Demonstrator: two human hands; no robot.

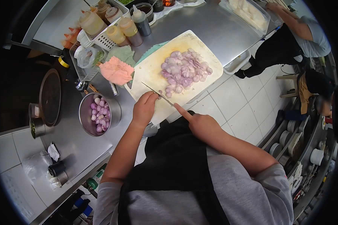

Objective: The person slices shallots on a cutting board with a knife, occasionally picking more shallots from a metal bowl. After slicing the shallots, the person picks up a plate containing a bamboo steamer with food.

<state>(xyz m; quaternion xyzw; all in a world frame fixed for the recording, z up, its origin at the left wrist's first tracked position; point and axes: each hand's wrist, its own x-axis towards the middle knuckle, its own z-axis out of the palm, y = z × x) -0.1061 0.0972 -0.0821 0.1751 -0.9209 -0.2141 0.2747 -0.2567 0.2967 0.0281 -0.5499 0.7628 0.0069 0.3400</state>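
My right hand [202, 124] is closed around the handle of a knife [157, 93], its index finger stretched along the top toward the blade. The thin blade slants across the near end of a white cutting board [145, 75]. Beside the blade, the fingers of my left hand [145, 108] are curled together at a small shallot [160, 91], mostly hidden by the fingers and knife. A heap of sliced shallots [186, 68] covers the middle of the board. To the left, a metal pot [85, 122] holds whole peeled shallots [100, 112].
A pink cloth [116, 71] and a green cloth [122, 54] lie by the board's left edge. Squeeze bottles [141, 22] and a white basket [103, 38] stand behind. A metal lid [50, 97] leans at far left. Another person [285, 41] stands at upper right.
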